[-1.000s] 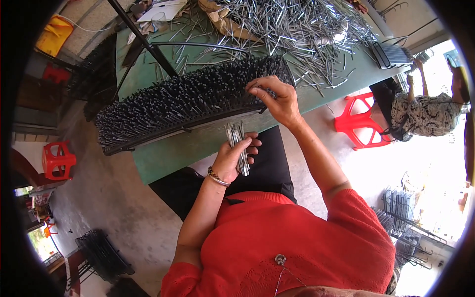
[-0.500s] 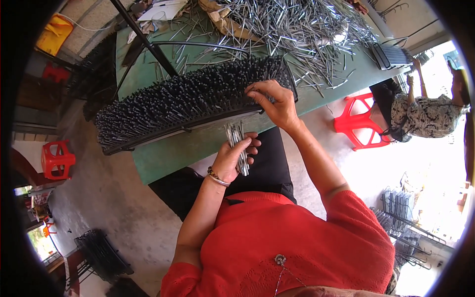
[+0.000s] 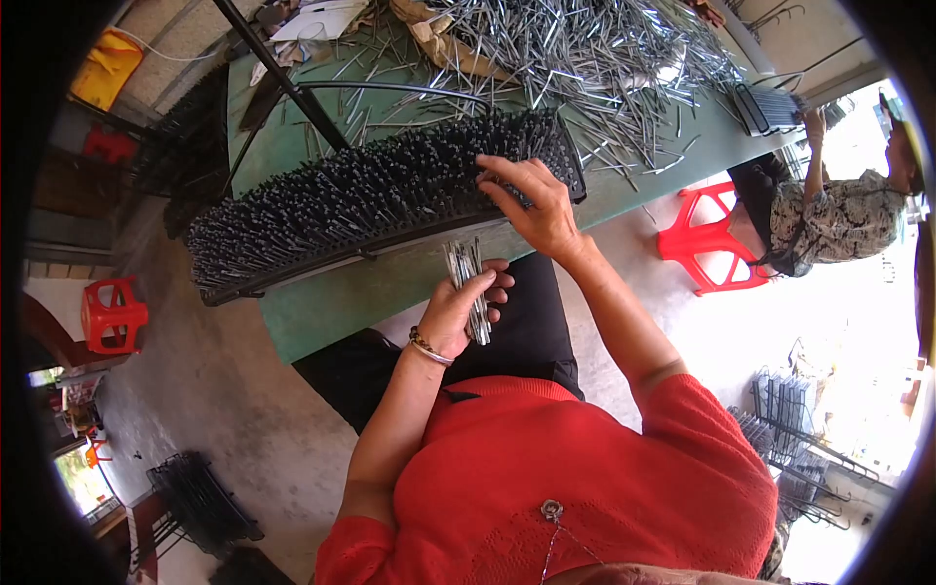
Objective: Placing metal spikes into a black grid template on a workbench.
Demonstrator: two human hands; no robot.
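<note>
Below the table edge, my left hand (image 3: 458, 310) is closed round a bundle of thin silver metal rods (image 3: 466, 268), their ends sticking out above and below the fist. A long black rack (image 3: 322, 210), densely packed with upright dark pins with shiny tips, lies slantwise along the near side of the green table (image 3: 307, 322). Over the right part of this rack is my right hand (image 3: 538, 203), its thumb and index finger apart at the pins. No rod shows between those fingers, though the other fingertips are partly hidden.
A big loose heap of silver metal rods (image 3: 604, 63) covers the far side of the table. Black metal bars (image 3: 307, 102) rise behind the rack. A person (image 3: 838, 216) works at the right end near a red stool (image 3: 712, 239). Another red stool (image 3: 114, 314) stands left.
My right hand has shifted slightly left over the pins, and its thumb and index finger have spread from a pinch. My left hand stays put with its bundle. The person at right moved an arm.
</note>
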